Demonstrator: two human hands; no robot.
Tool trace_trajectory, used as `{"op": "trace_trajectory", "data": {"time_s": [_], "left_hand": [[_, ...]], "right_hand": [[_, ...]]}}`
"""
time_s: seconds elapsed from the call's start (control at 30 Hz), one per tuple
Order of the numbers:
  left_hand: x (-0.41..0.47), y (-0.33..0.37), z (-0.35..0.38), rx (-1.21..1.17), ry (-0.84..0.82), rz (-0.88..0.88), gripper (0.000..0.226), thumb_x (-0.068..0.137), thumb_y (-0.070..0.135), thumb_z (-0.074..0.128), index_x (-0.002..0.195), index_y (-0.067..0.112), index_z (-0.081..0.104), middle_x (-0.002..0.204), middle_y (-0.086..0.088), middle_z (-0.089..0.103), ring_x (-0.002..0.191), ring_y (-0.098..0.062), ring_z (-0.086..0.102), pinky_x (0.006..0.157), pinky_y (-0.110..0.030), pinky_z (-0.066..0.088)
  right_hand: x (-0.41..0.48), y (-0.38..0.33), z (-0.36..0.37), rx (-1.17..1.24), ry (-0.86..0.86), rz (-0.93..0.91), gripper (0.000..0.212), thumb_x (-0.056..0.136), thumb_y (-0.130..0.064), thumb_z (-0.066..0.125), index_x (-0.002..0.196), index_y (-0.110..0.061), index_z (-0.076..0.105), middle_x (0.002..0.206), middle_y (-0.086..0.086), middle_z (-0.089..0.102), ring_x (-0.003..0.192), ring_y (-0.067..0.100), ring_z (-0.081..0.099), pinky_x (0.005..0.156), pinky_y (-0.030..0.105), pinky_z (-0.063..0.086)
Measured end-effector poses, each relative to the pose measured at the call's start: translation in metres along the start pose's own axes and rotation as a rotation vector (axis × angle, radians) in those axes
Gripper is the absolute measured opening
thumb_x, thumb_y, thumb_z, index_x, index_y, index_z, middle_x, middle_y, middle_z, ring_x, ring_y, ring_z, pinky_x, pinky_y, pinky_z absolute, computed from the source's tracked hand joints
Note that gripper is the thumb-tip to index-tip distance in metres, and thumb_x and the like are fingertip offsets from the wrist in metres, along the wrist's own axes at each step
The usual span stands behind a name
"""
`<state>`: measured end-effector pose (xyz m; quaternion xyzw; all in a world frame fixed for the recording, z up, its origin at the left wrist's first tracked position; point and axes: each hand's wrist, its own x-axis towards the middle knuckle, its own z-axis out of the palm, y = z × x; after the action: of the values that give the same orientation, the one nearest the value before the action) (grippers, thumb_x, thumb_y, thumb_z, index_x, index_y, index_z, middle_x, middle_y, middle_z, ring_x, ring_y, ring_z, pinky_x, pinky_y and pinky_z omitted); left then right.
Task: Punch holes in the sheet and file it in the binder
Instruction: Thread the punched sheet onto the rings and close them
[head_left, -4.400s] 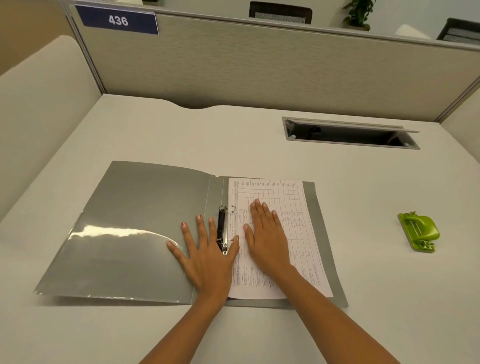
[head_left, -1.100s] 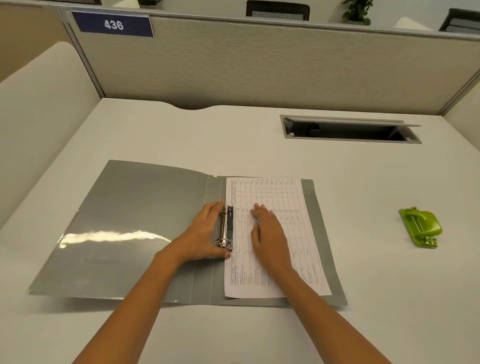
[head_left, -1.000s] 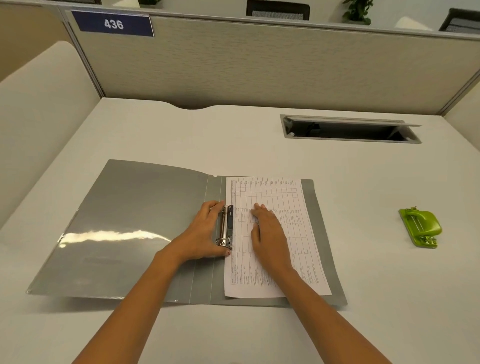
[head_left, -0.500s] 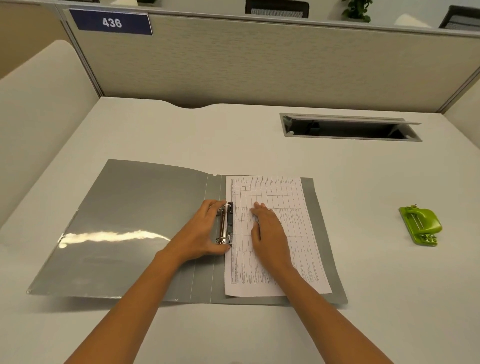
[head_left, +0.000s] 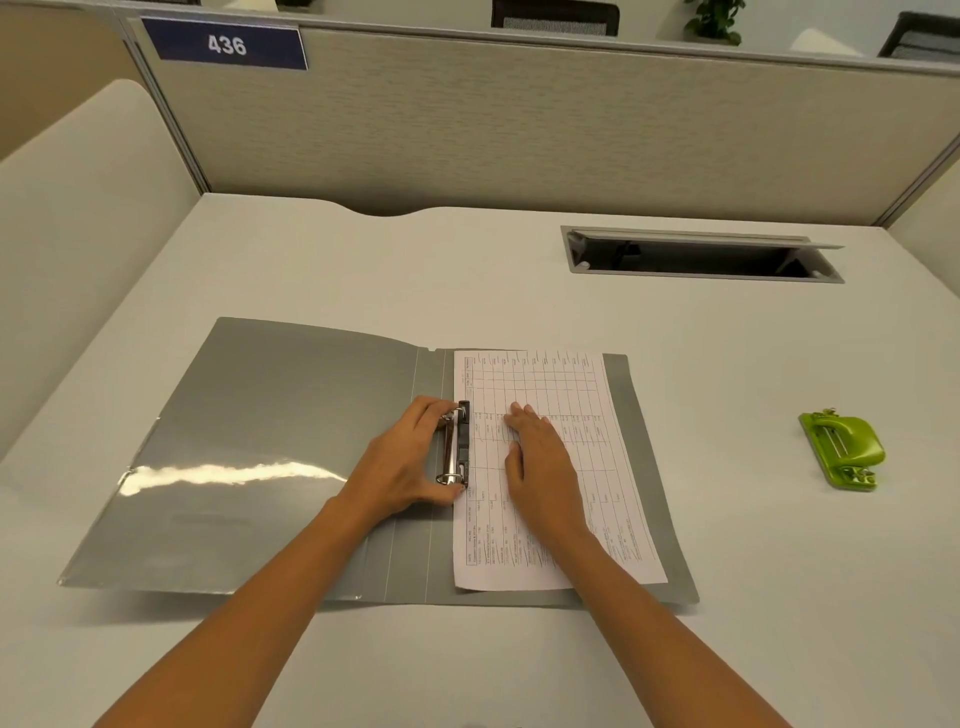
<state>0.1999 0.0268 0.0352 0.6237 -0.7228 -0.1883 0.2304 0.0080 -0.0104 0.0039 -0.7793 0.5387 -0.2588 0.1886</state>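
Note:
A grey binder (head_left: 260, 441) lies open and flat on the desk. A printed sheet (head_left: 561, 405) with a table on it rests on the binder's right half, its left edge at the metal ring mechanism (head_left: 460, 447). My left hand (head_left: 402, 462) curls around that mechanism, index finger at the upper ring and thumb at the lower ring. My right hand (head_left: 540, 462) lies flat on the sheet, fingers together, pressing it down. A green hole punch (head_left: 841, 449) sits apart at the right of the desk.
The white desk (head_left: 363, 260) is bounded by a beige partition at the back and a side panel on the left. A recessed cable tray (head_left: 701, 254) with a raised lid opens at the back right.
Since the oldest frame my left hand has gone from lying flat beside the rings to gripping the ring mechanism. Over the last second both hands have stayed nearly still.

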Motion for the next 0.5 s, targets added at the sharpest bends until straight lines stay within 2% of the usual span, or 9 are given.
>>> {"op": "trace_trajectory", "data": {"time_s": [0.13, 0.23, 0.3, 0.4, 0.5], "left_hand": [[-0.001, -0.001, 0.0, -0.064, -0.016, 0.002, 0.097, 0.061, 0.051, 0.08, 0.139, 0.019, 0.033, 0.137, 0.006, 0.038, 0.117, -0.009, 0.049, 0.094, -0.018, 0.043], [-0.004, -0.003, 0.002, -0.137, -0.048, -0.015, 0.098, 0.066, 0.049, 0.078, 0.144, 0.021, 0.026, 0.141, 0.007, 0.032, 0.124, -0.008, 0.043, 0.103, -0.029, 0.045], [-0.008, -0.004, 0.004, -0.184, -0.081, -0.05, 0.102, 0.068, 0.052, 0.076, 0.148, 0.025, 0.018, 0.147, 0.007, 0.024, 0.131, -0.008, 0.036, 0.108, -0.031, 0.039], [-0.012, 0.002, 0.01, -0.217, -0.057, -0.102, 0.096, 0.076, 0.055, 0.068, 0.15, 0.027, 0.012, 0.152, 0.008, 0.018, 0.131, -0.001, 0.026, 0.108, -0.028, 0.031], [-0.014, 0.012, 0.016, -0.227, 0.038, -0.149, 0.081, 0.085, 0.05, 0.059, 0.15, 0.025, 0.017, 0.152, 0.006, 0.021, 0.133, -0.006, 0.03, 0.108, -0.032, 0.034]], "right_hand": [[-0.001, -0.002, -0.001, 0.006, -0.012, 0.013, 0.04, 0.096, -0.018, 0.041, 0.135, -0.017, 0.048, 0.145, -0.002, 0.045, 0.136, 0.011, 0.037, 0.118, 0.028, 0.023], [-0.001, -0.001, -0.003, 0.042, -0.025, 0.02, 0.038, 0.096, -0.016, 0.042, 0.134, -0.018, 0.05, 0.144, -0.004, 0.046, 0.136, 0.01, 0.038, 0.117, 0.031, 0.026], [-0.004, -0.002, -0.008, 0.08, -0.042, 0.044, 0.036, 0.096, -0.014, 0.044, 0.131, -0.018, 0.051, 0.142, -0.005, 0.048, 0.134, 0.01, 0.04, 0.116, 0.03, 0.029], [-0.013, -0.001, -0.02, 0.091, 0.037, 0.177, 0.032, 0.093, -0.01, 0.051, 0.123, -0.018, 0.056, 0.129, -0.003, 0.059, 0.12, 0.013, 0.053, 0.105, 0.021, 0.035], [-0.025, 0.001, -0.035, 0.061, 0.196, 0.384, 0.031, 0.088, -0.008, 0.059, 0.119, -0.015, 0.059, 0.119, 0.003, 0.063, 0.11, 0.018, 0.058, 0.096, 0.022, 0.041]]}}
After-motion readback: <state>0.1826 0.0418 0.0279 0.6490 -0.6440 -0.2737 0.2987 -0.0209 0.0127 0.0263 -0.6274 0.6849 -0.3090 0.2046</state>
